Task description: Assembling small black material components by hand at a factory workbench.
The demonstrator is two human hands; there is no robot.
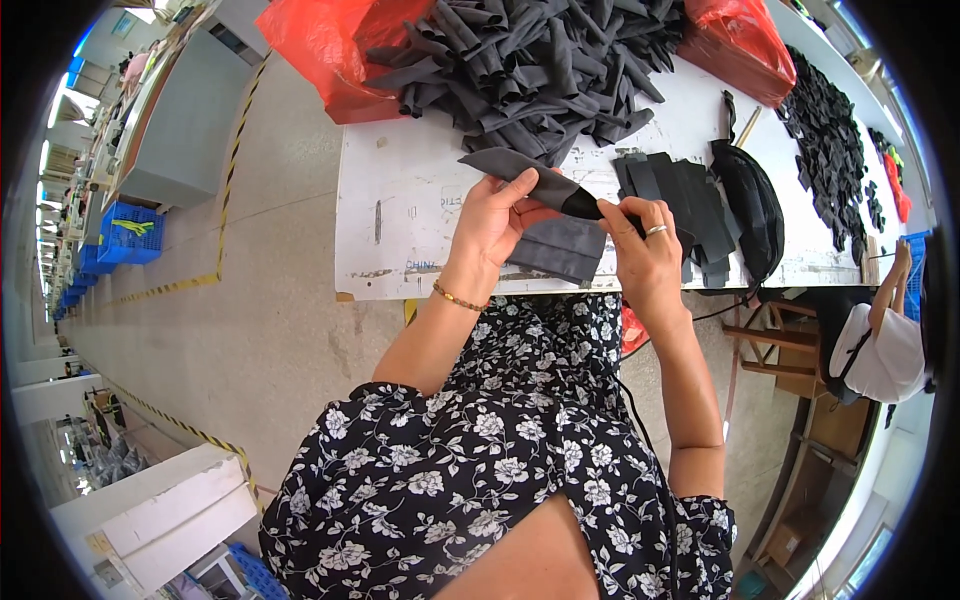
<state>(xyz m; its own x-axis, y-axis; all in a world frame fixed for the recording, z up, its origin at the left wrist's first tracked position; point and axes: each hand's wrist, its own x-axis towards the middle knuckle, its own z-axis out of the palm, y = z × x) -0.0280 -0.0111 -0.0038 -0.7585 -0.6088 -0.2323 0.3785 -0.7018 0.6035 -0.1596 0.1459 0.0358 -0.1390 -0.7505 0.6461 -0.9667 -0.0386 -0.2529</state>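
A dark grey fabric piece [505,165] with a black end is stretched between my two hands above the table's near edge. My left hand [492,222] grips it, the thumb on top and the fingers beneath. The fingers of my right hand [648,245] are closed at its black right end; whether they also hold something small there is hidden. Below my hands, flat dark grey fabric pieces [557,252] lie at the table's edge. A fanned stack of dark fabric strips [690,195] lies just beyond my right hand.
Across the white table [385,225], a big heap of dark rolled fabric pieces [540,75] sits between red plastic bags [335,60]. A black pouch-like item [752,215] lies to the right, before many small dark pieces [825,150]. Another person [880,345] sits at the far right, near a wooden stool [775,340].
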